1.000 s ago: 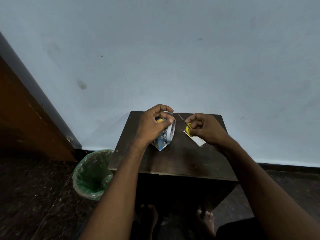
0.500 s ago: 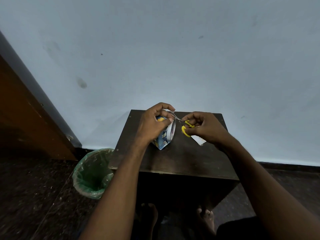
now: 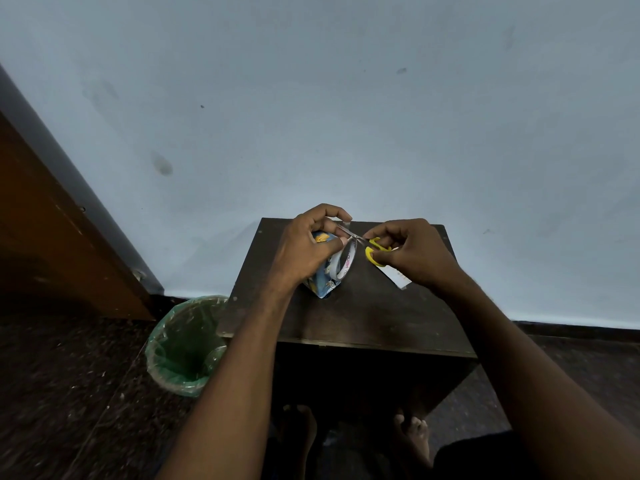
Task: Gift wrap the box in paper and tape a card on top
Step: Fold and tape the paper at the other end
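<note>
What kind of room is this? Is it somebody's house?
Probably a room in a home, though that is a guess. A small dark wooden table stands against a plain pale blue wall, a bin lined with a green bag sits on the speckled floor, and bare feet show below.

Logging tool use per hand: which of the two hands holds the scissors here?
The right hand grips the yellow-handled scissors, blades pointing toward the tape. The left hand instead holds the tape roll against the wrapped box.
</note>
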`<state>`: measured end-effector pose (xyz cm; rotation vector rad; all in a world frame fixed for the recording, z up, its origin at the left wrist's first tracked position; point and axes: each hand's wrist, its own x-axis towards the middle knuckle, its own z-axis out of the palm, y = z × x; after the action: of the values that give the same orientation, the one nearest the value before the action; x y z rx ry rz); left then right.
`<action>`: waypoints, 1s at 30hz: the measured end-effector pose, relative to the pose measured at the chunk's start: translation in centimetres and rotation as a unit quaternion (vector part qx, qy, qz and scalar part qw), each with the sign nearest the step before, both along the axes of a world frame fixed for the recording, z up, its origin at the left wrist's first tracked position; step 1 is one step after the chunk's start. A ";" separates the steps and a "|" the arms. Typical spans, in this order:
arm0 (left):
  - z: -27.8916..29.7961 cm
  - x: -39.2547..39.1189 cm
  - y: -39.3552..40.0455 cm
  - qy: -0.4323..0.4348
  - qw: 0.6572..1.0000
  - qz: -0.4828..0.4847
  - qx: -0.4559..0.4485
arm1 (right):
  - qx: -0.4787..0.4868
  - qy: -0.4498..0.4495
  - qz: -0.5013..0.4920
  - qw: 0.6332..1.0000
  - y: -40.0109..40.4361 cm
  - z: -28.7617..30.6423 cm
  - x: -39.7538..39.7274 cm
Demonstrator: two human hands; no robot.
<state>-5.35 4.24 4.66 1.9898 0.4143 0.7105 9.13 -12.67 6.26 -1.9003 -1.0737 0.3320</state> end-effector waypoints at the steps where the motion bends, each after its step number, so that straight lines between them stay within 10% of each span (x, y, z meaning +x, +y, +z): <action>1: 0.0 0.0 0.0 0.000 1.000 0.000 -0.001 | -0.002 -0.005 -0.002 1.000 0.0 0.0 0.0; 17: -0.4 0.4 0.2 -0.006 1.000 0.025 -0.014 | 0.042 0.129 -0.015 0.991 0.5 -1.3 0.1; 30: -0.3 0.5 -0.2 -0.015 0.999 0.017 -0.050 | -0.264 -0.234 -0.111 0.929 3.3 -5.5 -3.8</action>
<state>-4.81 4.05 4.33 1.8808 0.4576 0.7254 5.32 -9.33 0.80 -2.6537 -1.1286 0.0263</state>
